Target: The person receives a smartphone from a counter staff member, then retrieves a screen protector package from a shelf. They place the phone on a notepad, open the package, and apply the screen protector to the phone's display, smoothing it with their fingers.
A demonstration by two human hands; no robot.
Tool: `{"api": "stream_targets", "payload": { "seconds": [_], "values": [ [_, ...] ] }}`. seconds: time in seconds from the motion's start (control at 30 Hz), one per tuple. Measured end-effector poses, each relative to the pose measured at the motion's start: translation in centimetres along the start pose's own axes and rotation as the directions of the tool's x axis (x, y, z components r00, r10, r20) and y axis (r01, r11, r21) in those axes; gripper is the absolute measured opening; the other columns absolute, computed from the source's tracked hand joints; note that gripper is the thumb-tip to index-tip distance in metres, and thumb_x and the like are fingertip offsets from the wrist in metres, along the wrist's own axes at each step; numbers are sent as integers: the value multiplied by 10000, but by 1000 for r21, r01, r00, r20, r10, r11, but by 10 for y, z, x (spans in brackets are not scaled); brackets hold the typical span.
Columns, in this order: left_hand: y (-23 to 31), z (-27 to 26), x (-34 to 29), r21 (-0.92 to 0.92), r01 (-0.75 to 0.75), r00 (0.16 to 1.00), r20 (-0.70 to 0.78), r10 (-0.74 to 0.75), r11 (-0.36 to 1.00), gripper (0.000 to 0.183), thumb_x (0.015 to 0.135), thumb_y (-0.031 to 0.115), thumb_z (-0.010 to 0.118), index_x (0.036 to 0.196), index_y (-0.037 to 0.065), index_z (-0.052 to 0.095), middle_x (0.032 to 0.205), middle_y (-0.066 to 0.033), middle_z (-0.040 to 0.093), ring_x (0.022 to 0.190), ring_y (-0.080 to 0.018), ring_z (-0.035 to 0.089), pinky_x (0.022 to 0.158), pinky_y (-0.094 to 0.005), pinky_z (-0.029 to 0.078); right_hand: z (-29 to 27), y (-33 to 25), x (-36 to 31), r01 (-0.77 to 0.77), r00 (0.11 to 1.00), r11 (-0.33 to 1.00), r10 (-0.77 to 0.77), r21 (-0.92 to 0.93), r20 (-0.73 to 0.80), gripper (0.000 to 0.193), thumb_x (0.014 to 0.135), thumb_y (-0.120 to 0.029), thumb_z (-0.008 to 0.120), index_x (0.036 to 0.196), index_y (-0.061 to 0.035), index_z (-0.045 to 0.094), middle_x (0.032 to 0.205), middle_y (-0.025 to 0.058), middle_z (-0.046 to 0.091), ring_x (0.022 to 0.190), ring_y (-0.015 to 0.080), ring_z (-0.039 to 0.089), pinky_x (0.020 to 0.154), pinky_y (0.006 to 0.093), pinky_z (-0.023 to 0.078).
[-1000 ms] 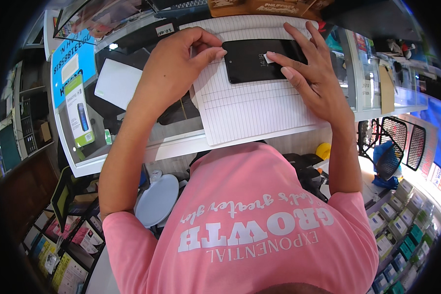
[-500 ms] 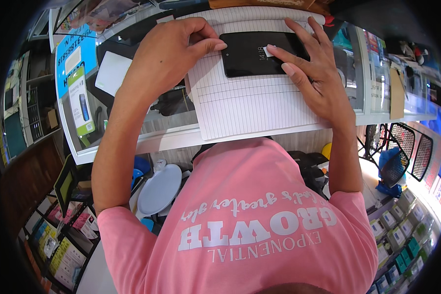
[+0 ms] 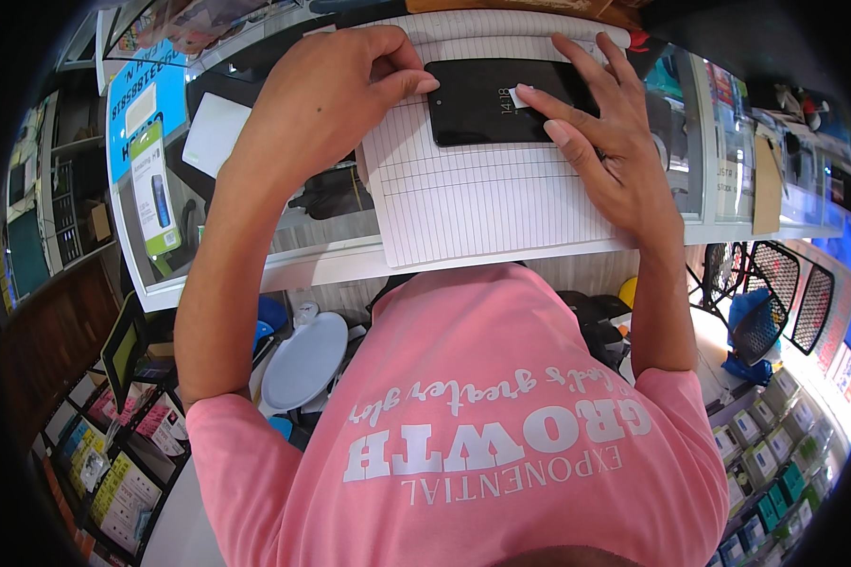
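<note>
A black smartphone point(image 3: 482, 118) lies flat, screen up, on an open lined notebook point(image 3: 463, 208). My left hand point(image 3: 326, 99) is at the phone's left end, thumb and forefinger pinched together against its edge near the upper corner; what sits between them, if anything, is hidden. Over the phone's right end rests my right hand point(image 3: 610, 142), fingers spread. Its forefinger tip touches a small white piece point(image 3: 519, 98) on the screen, while the thumb lies apart near the lower edge.
Under the notebook is a glass-topped counter with a white front edge point(image 3: 321, 274). To the left lie a white sheet point(image 3: 216, 132), a green-and-white phone-accessory package point(image 3: 154, 194) and a blue sign point(image 3: 123, 113). A round grey-white stool seat point(image 3: 304, 361) stands below; black mesh chairs point(image 3: 761, 312) are at right.
Both hands keep nearly the same places on the phone. The view has shifted very slightly; the white piece stays under the right forefinger.
</note>
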State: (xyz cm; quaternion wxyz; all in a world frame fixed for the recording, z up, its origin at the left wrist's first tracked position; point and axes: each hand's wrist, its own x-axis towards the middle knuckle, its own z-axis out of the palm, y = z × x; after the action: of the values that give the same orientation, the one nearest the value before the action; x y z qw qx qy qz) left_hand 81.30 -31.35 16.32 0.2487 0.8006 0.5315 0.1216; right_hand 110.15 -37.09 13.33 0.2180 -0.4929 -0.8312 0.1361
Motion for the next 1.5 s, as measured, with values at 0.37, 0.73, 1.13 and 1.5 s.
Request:
{"api": "stream_targets", "payload": {
  "seconds": [0.37,0.73,1.13,1.5],
  "values": [
    [-5,19,-10,-22,-222,974,-56,221,975,787,661,440,945,1340,153,670,1048,-52,611,969,-219,603,878,-353,464,-8,9,-5,-43,994,987,27,-157,-105,325,1067,-287,576,1337,-273,756,1637,95,455,1561,404,265,1258,521,229],
    [-14,26,-13,21,-291,953,-82,291,957,878,610,452,953,1372,145,643,1098,-52,598,1015,-236,617,954,-385,440,-5,-16,-46,-160,982,947,125,-280,-138,294,1043,-277,612,1286,-219,765,1611,161,454,1542,462,262,1224,553,255],
    [-13,29,-11,30,-339,934,-113,340,940,858,659,474,932,1389,140,631,1112,-52,604,1013,-238,613,932,-381,436,25,-52,-27,-143,977,949,90,-283,-191,297,1031,-287,609,1261,-195,773,1571,149,492,1517,462,308,1196,571,307],
    [-16,29,-13,16,-337,935,-110,337,941,862,678,472,925,1404,127,614,1147,-66,602,1025,-261,608,950,-379,424,35,-72,-9,-104,983,979,74,-177,-166,301,1050,-306,583,1265,-222,776,1587,151,458,1502,463,319,1165,614,310]
  ]
}}
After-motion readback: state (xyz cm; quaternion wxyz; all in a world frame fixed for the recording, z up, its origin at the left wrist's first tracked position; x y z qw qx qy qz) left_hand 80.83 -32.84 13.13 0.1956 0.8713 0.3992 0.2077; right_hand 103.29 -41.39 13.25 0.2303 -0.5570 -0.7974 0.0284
